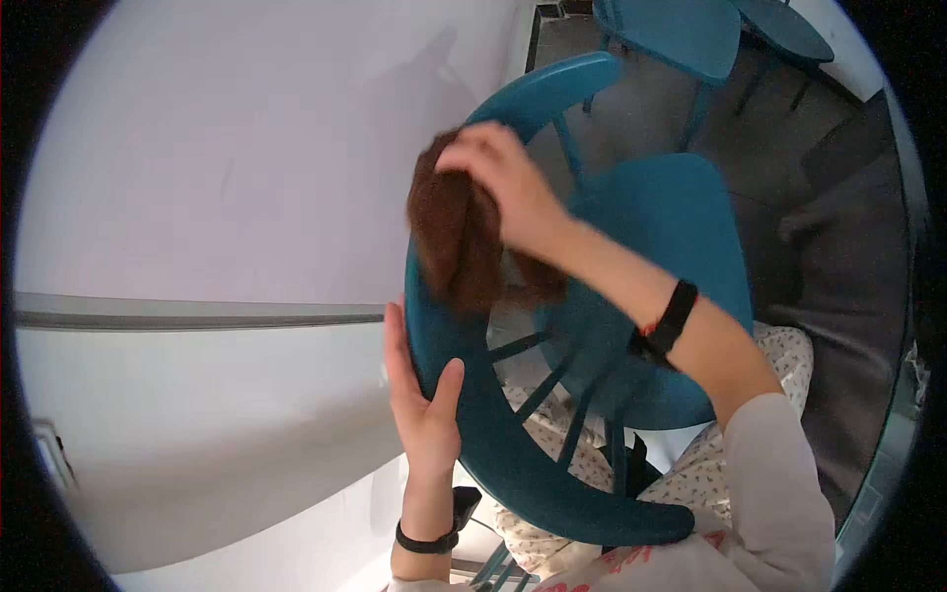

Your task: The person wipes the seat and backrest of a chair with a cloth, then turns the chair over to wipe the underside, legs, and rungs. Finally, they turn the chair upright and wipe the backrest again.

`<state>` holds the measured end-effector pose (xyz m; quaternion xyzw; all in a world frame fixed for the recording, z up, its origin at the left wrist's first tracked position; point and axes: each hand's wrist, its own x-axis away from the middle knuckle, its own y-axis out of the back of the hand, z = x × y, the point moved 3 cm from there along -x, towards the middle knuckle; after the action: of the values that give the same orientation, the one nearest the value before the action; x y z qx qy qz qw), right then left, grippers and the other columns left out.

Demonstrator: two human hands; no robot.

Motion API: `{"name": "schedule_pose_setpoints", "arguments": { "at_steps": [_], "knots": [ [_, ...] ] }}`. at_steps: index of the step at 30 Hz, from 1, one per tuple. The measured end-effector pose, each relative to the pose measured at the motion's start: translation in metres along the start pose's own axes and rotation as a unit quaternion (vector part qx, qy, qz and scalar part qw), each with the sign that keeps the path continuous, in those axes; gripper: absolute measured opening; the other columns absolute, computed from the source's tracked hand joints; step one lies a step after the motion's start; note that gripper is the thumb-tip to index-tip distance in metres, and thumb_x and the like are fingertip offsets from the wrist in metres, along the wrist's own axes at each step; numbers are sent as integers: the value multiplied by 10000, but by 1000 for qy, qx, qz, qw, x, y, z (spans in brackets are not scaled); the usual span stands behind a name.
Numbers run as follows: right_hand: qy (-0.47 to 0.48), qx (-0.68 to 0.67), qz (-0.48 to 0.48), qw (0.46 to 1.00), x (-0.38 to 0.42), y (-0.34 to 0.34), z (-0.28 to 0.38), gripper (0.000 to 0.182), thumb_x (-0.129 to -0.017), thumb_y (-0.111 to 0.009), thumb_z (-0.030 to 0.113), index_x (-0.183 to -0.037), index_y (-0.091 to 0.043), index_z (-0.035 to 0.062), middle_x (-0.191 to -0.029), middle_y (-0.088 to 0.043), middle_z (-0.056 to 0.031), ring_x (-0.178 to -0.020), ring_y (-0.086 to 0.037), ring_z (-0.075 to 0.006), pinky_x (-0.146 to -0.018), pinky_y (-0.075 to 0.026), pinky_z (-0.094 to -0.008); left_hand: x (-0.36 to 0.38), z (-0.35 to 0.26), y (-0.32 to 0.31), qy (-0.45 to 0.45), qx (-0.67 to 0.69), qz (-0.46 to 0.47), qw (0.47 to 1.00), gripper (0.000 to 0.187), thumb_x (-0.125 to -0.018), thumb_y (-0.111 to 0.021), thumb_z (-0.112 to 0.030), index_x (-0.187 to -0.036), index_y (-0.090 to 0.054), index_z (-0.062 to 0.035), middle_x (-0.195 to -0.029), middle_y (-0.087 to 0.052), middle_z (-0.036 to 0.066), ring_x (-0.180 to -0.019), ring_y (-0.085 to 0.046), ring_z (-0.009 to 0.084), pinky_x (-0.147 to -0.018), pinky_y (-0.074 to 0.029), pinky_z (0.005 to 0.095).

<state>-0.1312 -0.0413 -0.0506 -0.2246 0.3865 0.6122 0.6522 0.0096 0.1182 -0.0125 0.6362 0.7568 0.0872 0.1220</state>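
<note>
A teal wooden chair (pixel 661 227) with a curved back rail and thin spindles stands before me. My right hand (pixel 508 187) is closed on a brown cloth (pixel 449 227), pressing it against the upper left stretch of the rail. Folds of the cloth hang down over the rail's inner side, and the hand is slightly blurred. Lower on the same rail, my left hand (pixel 426 409) grips it, thumb on top and fingers round the outer side. Some of those fingers are hidden behind the rail.
A pale wall (pixel 247 178) with a grey strip (pixel 197 314) runs close along the left. Other teal chairs (pixel 681 35) stand at the top right on the dark floor (pixel 631 109). Dark grey upholstery (pixel 838 286) lines the right side.
</note>
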Motion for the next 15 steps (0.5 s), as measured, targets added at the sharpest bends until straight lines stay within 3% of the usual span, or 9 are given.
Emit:
{"name": "schedule_pose_setpoints", "arguments": {
  "at_steps": [5, 7, 10, 12, 13, 15],
  "knots": [
    [12, 255, -69, 964, -24, 85, -64, 400, -688, -531, -87, -1034, -550, 112, -1047, -511, -134, -1037, -476, -349, -915, -391, -386, -1, 2, 2, 11, -2, 15, 1000, 773, -704, -459, 136, -1415, -221, -54, -1442, -256, 167, -1307, -304, 245, -1066, -274, 352],
    [-6, 247, -115, 962, -27, 117, -71, 392, -699, -531, -98, -1035, -551, 102, -1031, -522, -135, -1024, -490, -345, -905, -398, -390, 0, 4, 3, 8, 1, 10, 1000, 791, -687, -454, 144, -1416, -224, -62, -1441, -255, 169, -1305, -308, 249, -1071, -267, 358],
    [-142, 187, -190, 953, -17, 128, -89, 394, -710, -542, -113, -1039, -550, 104, -1049, -508, -157, -1067, -475, -369, -911, -394, -402, -1, 6, 1, 5, 20, 15, 1000, 747, -728, -464, 127, -1413, -220, -46, -1440, -259, 170, -1304, -306, 246, -1069, -262, 351],
    [-128, 205, -215, 946, -4, 106, -87, 400, -706, -542, -115, -1041, -545, 103, -1063, -489, -169, -1080, -462, -381, -916, -391, -403, -2, 3, -2, -10, 21, 6, 1000, 624, -831, -450, 31, -1406, -214, -15, -1436, -266, 172, -1305, -300, 242, -1070, -245, 345],
    [-114, 225, -240, 938, -2, 93, -79, 405, -703, -542, -117, -1043, -540, 103, -1076, -471, -181, -1093, -449, -392, -921, -387, -403, -3, 2, -2, -11, 18, 5, 1000, 624, -831, -450, 31, -1406, -214, -15, -1436, -266, 172, -1305, -300, 242, -1070, -245, 345],
    [-142, 200, -264, 933, 4, 73, -70, 415, -684, -553, -117, -1048, -518, 80, -1090, -451, -192, -1133, -419, -374, -928, -376, -407, -3, 1, -2, -12, 51, 3, 999, 515, -938, -375, -140, -1399, -205, 14, -1431, -272, 174, -1306, -293, 238, -1072, -227, 340]
  ]
}}
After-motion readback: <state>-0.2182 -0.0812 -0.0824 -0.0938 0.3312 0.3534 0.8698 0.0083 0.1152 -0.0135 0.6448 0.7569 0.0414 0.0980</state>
